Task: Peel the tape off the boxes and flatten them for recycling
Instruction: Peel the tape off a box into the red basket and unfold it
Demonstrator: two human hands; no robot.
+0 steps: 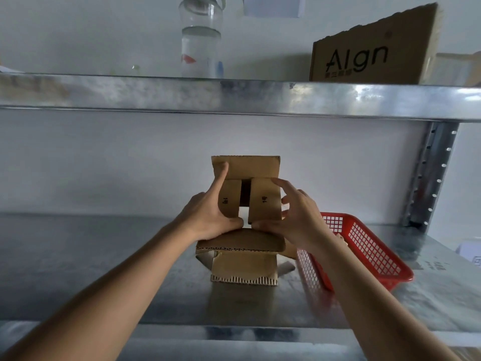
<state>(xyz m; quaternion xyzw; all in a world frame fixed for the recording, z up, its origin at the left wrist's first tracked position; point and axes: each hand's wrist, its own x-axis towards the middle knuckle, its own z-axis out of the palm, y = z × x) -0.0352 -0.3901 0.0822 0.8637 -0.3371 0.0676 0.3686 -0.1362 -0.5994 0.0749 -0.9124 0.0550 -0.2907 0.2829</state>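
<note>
Cardboard box (pixel 246 194), flaps open, is gripped from both sides above the metal shelf (pixel 104 269): left hand (pixel 210 217) and right hand (pixel 296 217) curl round its side flaps. Just right sits a red basket (pixel 364 246); another box (pixel 374 48) and a bottle (pixel 201 40) stand on the upper shelf.

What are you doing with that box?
A person is holding a small cardboard box in both hands above a metal shelf. The left hand and right hand grip its sides, with its flaps open. It sits over another piece of cardboard lying on the shelf. A red basket is just to the right. On the shelf above stand a glass jar and a bigger box.
</note>
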